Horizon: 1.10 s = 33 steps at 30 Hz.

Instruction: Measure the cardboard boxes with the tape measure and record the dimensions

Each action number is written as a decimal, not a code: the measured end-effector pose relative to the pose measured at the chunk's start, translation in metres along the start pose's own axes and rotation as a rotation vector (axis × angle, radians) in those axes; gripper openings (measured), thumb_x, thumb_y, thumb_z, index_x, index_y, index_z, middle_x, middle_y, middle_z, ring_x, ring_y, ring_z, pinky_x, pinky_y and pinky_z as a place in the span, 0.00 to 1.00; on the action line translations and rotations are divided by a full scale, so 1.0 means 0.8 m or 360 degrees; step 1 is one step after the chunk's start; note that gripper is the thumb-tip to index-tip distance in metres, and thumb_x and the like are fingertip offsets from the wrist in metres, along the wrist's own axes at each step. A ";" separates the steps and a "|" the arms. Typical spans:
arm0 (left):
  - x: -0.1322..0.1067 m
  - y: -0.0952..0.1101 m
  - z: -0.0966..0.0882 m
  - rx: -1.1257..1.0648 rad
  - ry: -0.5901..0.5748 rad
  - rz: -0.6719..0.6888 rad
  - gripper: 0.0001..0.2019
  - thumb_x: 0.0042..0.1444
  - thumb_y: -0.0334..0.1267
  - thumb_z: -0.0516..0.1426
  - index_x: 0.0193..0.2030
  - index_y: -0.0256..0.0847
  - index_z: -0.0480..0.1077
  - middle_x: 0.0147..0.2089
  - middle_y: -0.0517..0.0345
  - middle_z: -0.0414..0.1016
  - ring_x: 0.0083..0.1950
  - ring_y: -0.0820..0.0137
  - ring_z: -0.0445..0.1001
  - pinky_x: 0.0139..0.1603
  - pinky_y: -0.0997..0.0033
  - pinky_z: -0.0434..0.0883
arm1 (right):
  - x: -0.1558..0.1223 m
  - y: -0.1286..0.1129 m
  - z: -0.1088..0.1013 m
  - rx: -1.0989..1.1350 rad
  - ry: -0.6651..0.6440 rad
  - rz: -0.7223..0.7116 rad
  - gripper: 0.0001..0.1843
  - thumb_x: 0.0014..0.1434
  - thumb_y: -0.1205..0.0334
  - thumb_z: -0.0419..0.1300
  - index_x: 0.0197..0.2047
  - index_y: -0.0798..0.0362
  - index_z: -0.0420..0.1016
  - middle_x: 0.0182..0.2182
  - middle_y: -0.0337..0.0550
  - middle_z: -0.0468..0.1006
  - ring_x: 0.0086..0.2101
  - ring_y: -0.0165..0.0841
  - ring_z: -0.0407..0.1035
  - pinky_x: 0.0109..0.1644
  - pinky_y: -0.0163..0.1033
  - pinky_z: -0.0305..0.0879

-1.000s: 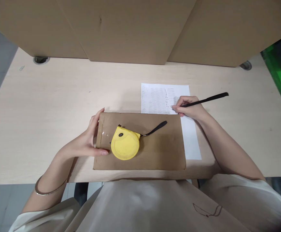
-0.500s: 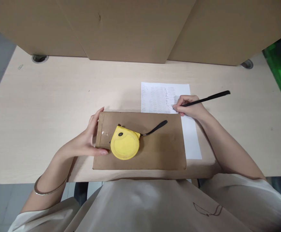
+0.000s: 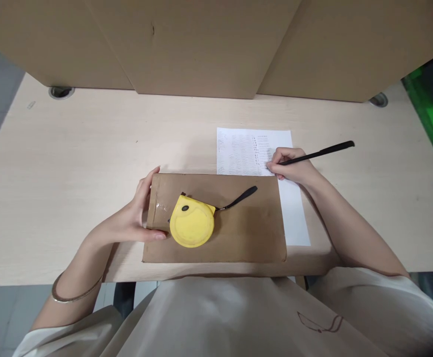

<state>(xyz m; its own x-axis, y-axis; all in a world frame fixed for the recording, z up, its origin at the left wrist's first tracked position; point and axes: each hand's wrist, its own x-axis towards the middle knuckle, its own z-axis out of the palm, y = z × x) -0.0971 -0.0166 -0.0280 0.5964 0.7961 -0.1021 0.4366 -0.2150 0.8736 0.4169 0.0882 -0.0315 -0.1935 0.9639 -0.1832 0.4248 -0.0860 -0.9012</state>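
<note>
The right hand point(image 3: 292, 164) is closed around a long, slim black pen point(image 3: 328, 150), its fingers bunched near the writing end, which points down at a white paper sheet point(image 3: 238, 148) covered with lines of small, unreadable marks. The pen's capped-looking rear end slants up and away to the right, over the desk point(image 3: 90, 134), a pale wood-grain surface. The sheet lies flat, partly hidden by a flat, rectangular brown cardboard box point(image 3: 251, 233) nearer the body. The left hand point(image 3: 138, 215) loosely clasps the left end of this box, thumb resting on its top, the other fingers reaching around toward the far corner. On top of the box, just beside that thumb, lies a rounded yellow tape measure point(image 3: 192, 225) with a black button; its black wrist strap point(image 3: 242, 196) stretches to the right. A thin metal bangle point(image 3: 75, 298) circles the left forearm. Farther out, tall brown cardboard panels point(image 3: 197, 49) stand along the desk's far side, with a round cable hole point(image 3: 61, 92) near their left end.
</note>
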 end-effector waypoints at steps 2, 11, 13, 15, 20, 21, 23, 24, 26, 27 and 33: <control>0.000 0.000 0.000 -0.0018 0.0018 -0.0021 0.84 0.50 0.59 0.87 0.99 0.67 0.34 1.00 0.39 0.38 0.97 0.17 0.44 0.91 0.09 0.57 | -0.002 0.000 0.000 -0.0004 0.0004 -0.0002 0.27 0.54 0.54 0.86 0.22 0.46 0.71 0.18 0.35 0.71 0.19 0.28 0.65 0.23 0.36 0.61; 0.002 0.018 0.002 -0.0019 -0.0041 -0.0154 0.84 0.53 0.61 0.84 0.99 0.58 0.28 1.00 0.38 0.34 0.97 0.14 0.39 0.93 0.11 0.53 | -0.008 -0.005 -0.003 0.0002 0.0041 0.0012 0.36 0.49 0.33 0.90 0.23 0.45 0.73 0.17 0.36 0.73 0.19 0.28 0.65 0.22 0.38 0.65; 0.003 0.021 0.002 -0.0004 -0.0058 -0.0163 0.85 0.53 0.62 0.83 0.98 0.56 0.26 1.00 0.35 0.32 0.97 0.13 0.38 0.93 0.09 0.51 | -0.007 -0.004 -0.003 -0.0015 0.0029 0.0007 0.37 0.49 0.29 0.90 0.23 0.45 0.74 0.17 0.36 0.73 0.19 0.28 0.65 0.22 0.38 0.64; 0.003 0.021 0.002 0.0018 -0.0081 -0.0152 0.84 0.56 0.63 0.82 0.98 0.55 0.24 1.00 0.33 0.30 0.97 0.12 0.36 0.93 0.08 0.49 | -0.006 -0.002 -0.004 -0.0018 0.0017 0.0008 0.38 0.49 0.28 0.90 0.23 0.45 0.74 0.18 0.36 0.73 0.19 0.28 0.65 0.22 0.38 0.63; 0.000 0.016 0.001 0.0039 -0.0097 -0.0117 0.82 0.58 0.60 0.82 0.98 0.60 0.23 1.00 0.37 0.27 0.97 0.13 0.35 0.92 0.07 0.50 | -0.004 0.003 -0.006 -0.0006 0.0009 0.0021 0.37 0.49 0.31 0.91 0.23 0.45 0.74 0.19 0.38 0.74 0.19 0.28 0.66 0.22 0.38 0.62; 0.000 0.015 0.001 0.0038 -0.0098 -0.0112 0.83 0.57 0.60 0.83 0.98 0.62 0.23 1.00 0.38 0.27 0.97 0.12 0.36 0.92 0.08 0.50 | -0.004 0.003 -0.006 0.0000 0.0016 0.0023 0.36 0.49 0.33 0.91 0.23 0.45 0.74 0.19 0.38 0.74 0.20 0.28 0.66 0.22 0.38 0.62; 0.000 0.013 0.000 0.0036 -0.0110 -0.0102 0.84 0.56 0.59 0.83 0.97 0.64 0.23 1.00 0.40 0.26 0.96 0.11 0.35 0.92 0.07 0.50 | -0.004 0.001 -0.006 0.0013 0.0036 0.0022 0.36 0.50 0.34 0.91 0.23 0.45 0.73 0.18 0.38 0.74 0.19 0.28 0.65 0.22 0.38 0.62; 0.000 0.013 0.000 0.0037 -0.0119 -0.0102 0.84 0.56 0.60 0.83 0.97 0.65 0.22 1.00 0.40 0.26 0.96 0.11 0.35 0.92 0.07 0.50 | -0.005 0.000 -0.006 0.0015 0.0043 0.0020 0.36 0.50 0.34 0.90 0.23 0.45 0.73 0.18 0.38 0.74 0.19 0.28 0.65 0.22 0.38 0.62; 0.000 0.013 0.000 0.0035 -0.0126 -0.0100 0.83 0.58 0.60 0.82 0.97 0.64 0.21 1.00 0.40 0.25 0.97 0.13 0.34 0.92 0.07 0.48 | -0.006 -0.002 -0.005 0.0008 0.0039 0.0020 0.36 0.49 0.33 0.91 0.22 0.45 0.74 0.17 0.37 0.74 0.19 0.28 0.65 0.22 0.38 0.61; 0.000 0.012 0.000 0.0029 -0.0120 -0.0100 0.82 0.58 0.60 0.82 0.97 0.64 0.22 1.00 0.40 0.26 0.97 0.14 0.34 0.93 0.08 0.48 | -0.007 -0.003 -0.005 0.0008 0.0036 0.0021 0.36 0.48 0.33 0.91 0.22 0.45 0.74 0.17 0.37 0.74 0.19 0.28 0.65 0.22 0.38 0.61; -0.002 0.007 -0.001 -0.0017 -0.0048 -0.0078 0.85 0.51 0.59 0.85 0.99 0.62 0.28 1.01 0.40 0.31 0.97 0.14 0.37 0.93 0.10 0.51 | -0.007 -0.002 -0.007 0.0008 0.0060 0.0006 0.39 0.49 0.29 0.90 0.22 0.45 0.72 0.17 0.38 0.74 0.19 0.29 0.65 0.22 0.39 0.63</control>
<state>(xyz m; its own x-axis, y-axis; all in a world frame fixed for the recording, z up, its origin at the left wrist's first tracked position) -0.0962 -0.0186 -0.0228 0.5948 0.7880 -0.1591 0.4585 -0.1701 0.8723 0.4224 0.0840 -0.0269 -0.1580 0.9724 -0.1717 0.4209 -0.0910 -0.9025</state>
